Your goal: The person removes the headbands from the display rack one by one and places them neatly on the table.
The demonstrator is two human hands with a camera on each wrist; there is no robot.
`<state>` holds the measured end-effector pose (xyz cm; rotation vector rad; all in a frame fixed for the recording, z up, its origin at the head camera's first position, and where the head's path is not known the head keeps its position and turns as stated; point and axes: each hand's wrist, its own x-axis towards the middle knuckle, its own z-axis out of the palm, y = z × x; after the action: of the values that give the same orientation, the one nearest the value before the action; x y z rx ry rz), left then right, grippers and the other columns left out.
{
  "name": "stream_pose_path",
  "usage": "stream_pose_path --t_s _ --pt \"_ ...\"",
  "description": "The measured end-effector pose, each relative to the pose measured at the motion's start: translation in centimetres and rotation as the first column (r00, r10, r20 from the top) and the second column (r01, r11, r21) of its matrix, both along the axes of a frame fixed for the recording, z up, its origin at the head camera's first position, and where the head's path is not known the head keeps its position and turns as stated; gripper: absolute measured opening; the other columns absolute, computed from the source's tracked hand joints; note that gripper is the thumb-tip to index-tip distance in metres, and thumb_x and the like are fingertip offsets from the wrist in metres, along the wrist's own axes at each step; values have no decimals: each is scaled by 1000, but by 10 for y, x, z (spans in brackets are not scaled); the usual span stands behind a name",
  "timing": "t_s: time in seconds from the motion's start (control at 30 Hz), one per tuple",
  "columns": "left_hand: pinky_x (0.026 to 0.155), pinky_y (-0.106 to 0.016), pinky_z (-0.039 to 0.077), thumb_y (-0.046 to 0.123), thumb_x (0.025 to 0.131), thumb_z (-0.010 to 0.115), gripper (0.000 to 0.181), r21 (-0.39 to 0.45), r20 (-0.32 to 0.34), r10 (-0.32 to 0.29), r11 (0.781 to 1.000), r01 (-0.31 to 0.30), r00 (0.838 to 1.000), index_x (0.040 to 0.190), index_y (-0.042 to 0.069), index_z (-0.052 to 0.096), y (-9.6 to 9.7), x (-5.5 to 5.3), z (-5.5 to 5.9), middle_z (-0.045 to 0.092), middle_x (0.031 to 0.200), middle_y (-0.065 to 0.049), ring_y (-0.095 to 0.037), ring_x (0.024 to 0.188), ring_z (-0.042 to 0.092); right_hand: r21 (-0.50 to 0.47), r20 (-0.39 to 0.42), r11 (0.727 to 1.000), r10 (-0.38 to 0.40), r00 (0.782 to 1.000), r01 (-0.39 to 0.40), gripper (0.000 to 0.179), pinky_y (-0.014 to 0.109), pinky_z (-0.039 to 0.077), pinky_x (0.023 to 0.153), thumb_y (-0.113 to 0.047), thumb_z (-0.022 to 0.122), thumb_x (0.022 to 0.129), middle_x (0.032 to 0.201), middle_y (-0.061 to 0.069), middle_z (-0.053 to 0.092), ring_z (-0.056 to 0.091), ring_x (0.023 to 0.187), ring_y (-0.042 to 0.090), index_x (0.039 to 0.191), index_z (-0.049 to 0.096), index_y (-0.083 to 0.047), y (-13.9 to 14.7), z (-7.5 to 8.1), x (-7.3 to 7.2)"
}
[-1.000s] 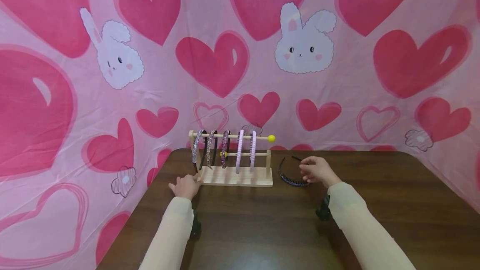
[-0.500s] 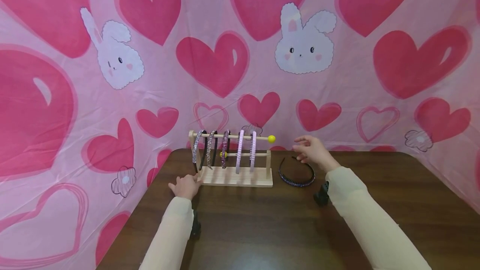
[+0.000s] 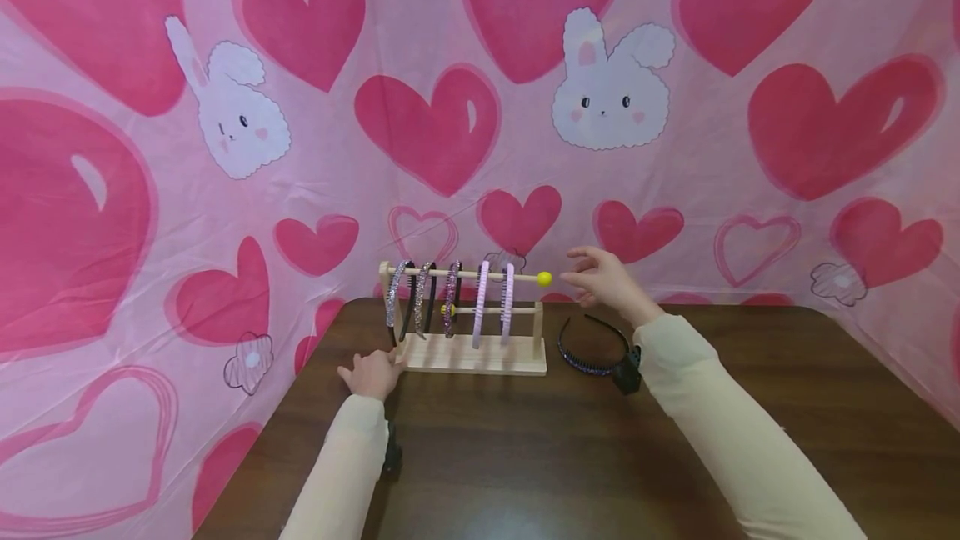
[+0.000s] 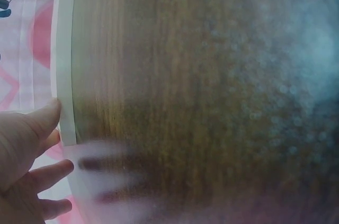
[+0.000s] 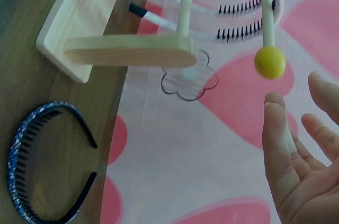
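Observation:
A wooden headband rack [image 3: 472, 355] carries several headbands on its upper rod: glittery ones at left, a pair of pale pink ones [image 3: 482, 307] at right. At the rack's left end, my left hand [image 3: 372, 374] touches the base [image 4: 64, 75] with its thumb, the other fingers spread and fairly straight. My right hand [image 3: 603, 280] is raised beside the yellow ball [image 5: 270, 63] that tips the upper rod; its fingers are parted, hold nothing and stay just clear of the ball. Right of the rack, a dark glittery headband [image 5: 20, 152] lies on the table, partly covered by the wrist camera in the head view.
The rack stands on a brown wooden table [image 3: 517, 457] near its back edge. A lower rod [image 3: 487, 310] with a small yellow knob runs under the upper one. Pink cloth [image 3: 517, 132] with hearts and rabbits hangs behind.
My right hand has left the loose dark headband, rising and moving left to the yellow ball. That headband stays on the table. My left hand keeps its place at the base.

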<state>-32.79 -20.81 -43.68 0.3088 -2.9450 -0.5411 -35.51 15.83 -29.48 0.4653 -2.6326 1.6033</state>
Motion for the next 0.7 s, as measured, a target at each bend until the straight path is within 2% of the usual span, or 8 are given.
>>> stream_pose_path --t_s 0.3,0.5,0.7 --pt "91 -65 15 33 85 65 44 11 5 8 1000 -8 1000 120 6 61 0 0 1 61 109 -24 -46 113 40 1 3 1000 20 1000 -20 56 33 53 57 -13 65 86 120 26 47 63 67 19 135 40 -3 -24 9 0" --pt "93 -67 12 33 86 64 44 15 6 4 1000 -4 1000 121 6 60 0 0 1 58 114 -25 -49 118 36 -20 23 996 87 996 -87 62 37 53 60 -12 65 86 125 27 42 63 68 19 139 35 -3 -36 11 -1" --pt "92 -67 12 33 86 63 44 2 13 3 1000 -3 1000 122 7 59 0 -1 1 56 118 -25 -51 120 32 -15 40 993 121 992 -121 60 44 52 65 -13 66 86 125 25 42 63 76 35 138 37 -7 -47 9 -1"
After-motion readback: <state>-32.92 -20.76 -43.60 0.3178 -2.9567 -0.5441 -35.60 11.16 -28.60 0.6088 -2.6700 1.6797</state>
